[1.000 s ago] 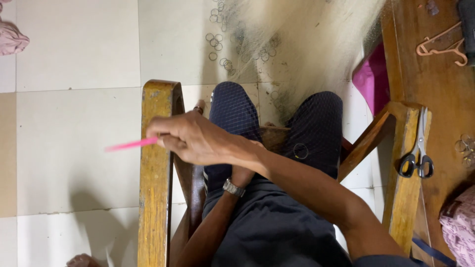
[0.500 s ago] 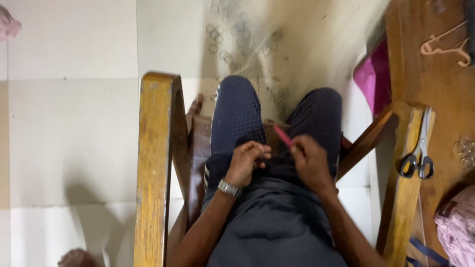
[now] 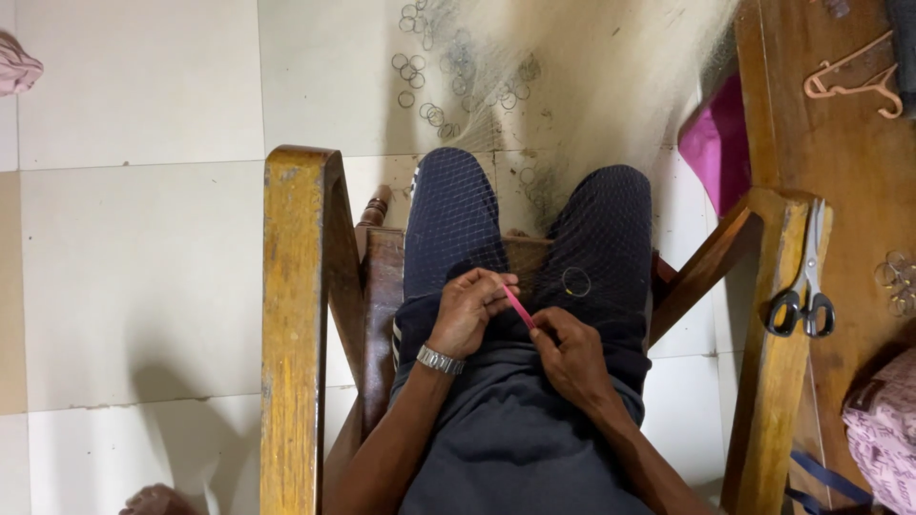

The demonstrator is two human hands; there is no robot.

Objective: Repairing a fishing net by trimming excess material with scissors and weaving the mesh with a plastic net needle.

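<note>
**Both hands on a pink needle, net across the lap**

Head view: the left hand (image 3: 469, 310) and right hand (image 3: 571, 355) meet over the lap, each pinching an end of the pink needle (image 3: 518, 307), probably so the net (image 3: 534, 143) stays taut between them. Chair arms (image 3: 294, 315) hem both elbows in. Past the right hand, scissors (image 3: 803, 291) lie on the far chair arm; beyond them stands the desk (image 3: 840, 162). Open floor (image 3: 134, 248) lies left.

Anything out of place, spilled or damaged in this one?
Nothing looks damaged. Small metal rings lie loose on the tiled floor under the net, scattered rather than gathered. Scissors rest on the right armrest, near its edge. The left hand and right hand meet at a pink needle over the lap.
</note>
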